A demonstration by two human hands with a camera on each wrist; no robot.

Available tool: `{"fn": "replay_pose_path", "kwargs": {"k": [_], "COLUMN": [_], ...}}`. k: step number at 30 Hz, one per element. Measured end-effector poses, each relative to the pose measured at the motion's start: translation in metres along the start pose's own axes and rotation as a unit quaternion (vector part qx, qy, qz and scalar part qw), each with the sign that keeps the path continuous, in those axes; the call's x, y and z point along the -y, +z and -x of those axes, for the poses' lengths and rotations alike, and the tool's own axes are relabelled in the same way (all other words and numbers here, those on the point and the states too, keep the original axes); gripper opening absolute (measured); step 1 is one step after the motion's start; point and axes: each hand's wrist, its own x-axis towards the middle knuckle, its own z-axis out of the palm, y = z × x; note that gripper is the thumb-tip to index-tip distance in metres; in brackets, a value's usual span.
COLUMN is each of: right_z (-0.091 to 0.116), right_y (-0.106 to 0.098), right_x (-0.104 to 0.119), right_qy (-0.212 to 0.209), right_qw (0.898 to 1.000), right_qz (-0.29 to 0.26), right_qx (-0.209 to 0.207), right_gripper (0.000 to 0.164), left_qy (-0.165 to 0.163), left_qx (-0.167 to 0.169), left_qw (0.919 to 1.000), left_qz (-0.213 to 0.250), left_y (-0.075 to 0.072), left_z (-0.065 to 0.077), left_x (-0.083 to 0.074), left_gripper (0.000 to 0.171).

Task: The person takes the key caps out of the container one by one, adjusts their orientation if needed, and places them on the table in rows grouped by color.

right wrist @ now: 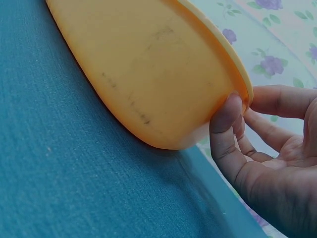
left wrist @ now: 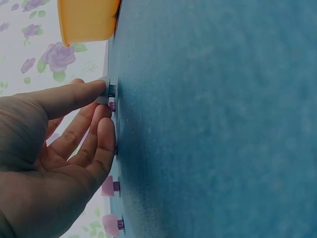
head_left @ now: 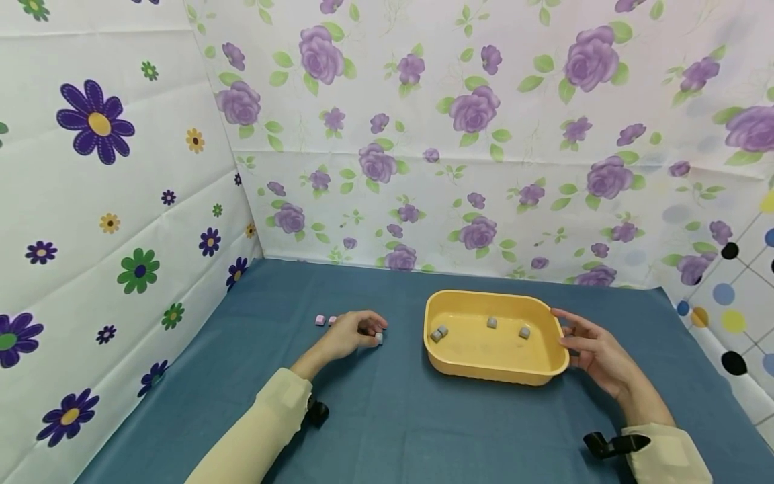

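Note:
My left hand [head_left: 351, 336] pinches a small grey block [head_left: 379, 338] between thumb and fingertips, low over the blue cloth. In the left wrist view a narrow stud [left wrist: 112, 90] shows on the cloth side of this block. Just behind the left hand lie small pink blocks [head_left: 320, 320], partly hidden by it; studs show on them too. To the right, my right hand [head_left: 601, 353] grips the right end of a yellow tray [head_left: 490, 370], thumb on its outer side and fingers at the rim. Several grey blocks [head_left: 492, 323] lie spread inside the tray.
Blue cloth [head_left: 387, 430] covers the table beneath everything. A flowered sheet [head_left: 375, 121] hangs along the back edge, with another patterned sheet [head_left: 121, 188] on the left. At the far right hangs a dotted sheet [head_left: 734, 319].

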Motion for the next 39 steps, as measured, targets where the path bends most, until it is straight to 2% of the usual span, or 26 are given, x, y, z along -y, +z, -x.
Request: {"fn": "replay_pose_path", "kwargs": {"k": [11,21,30,39], "right_z": [0.000,-0.001,-0.001,-0.001], "right_y": [-0.001,-0.002,-0.001,-0.002], "right_x": [0.000,-0.001,-0.001,-0.002], "right_qy": [0.001,0.002,-0.007,-0.010], "right_qw": [1.000,1.000,1.000,1.000], "right_qz": [-0.004,-0.005,-0.004,-0.004], "right_qx": [0.001,0.001,0.011,0.012], "right_gripper": [0.063,0.064,0.064,0.063], "left_qy": [0.000,-0.018,-0.003,0.004], "left_qx": [0.003,-0.001,-0.009,-0.042], "left_qw": [0.9999,0.9998,0.9999,0.9988], "left_qz": [-0.014,-0.012,-0.003,0.027], "left_y": [0.001,0.003,-0.001,-0.012], "left_z": [-0.001,-0.002,0.001,-0.002], "left_x": [-0.002,-0.006,-0.010,-0.031], "left_gripper": [0.029,0.029,0.028,0.023]}}
